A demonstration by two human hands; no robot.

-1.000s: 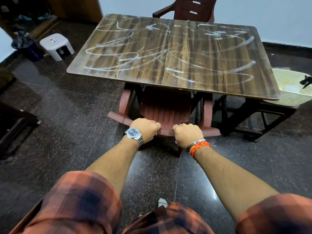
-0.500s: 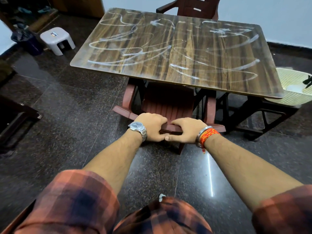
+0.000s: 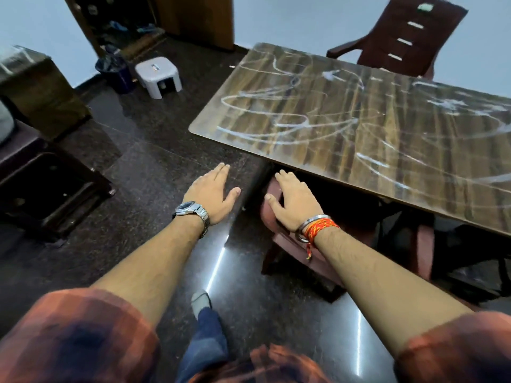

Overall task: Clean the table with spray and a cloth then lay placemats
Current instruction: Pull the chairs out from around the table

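Both hands have left the chair (image 3: 279, 217); left hand (image 3: 211, 194), right hand (image 3: 297, 203), fingers spread, empty.

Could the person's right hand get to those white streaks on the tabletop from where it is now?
Probably yes. The right hand is open and empty, just below the table's near edge, over the chair tucked beneath. Nothing lies between it and the nearest white streaks; it would only need to lift over the edge.

Home dining room: table (image 3: 359, 139), plastic chairs (image 3: 409, 37).
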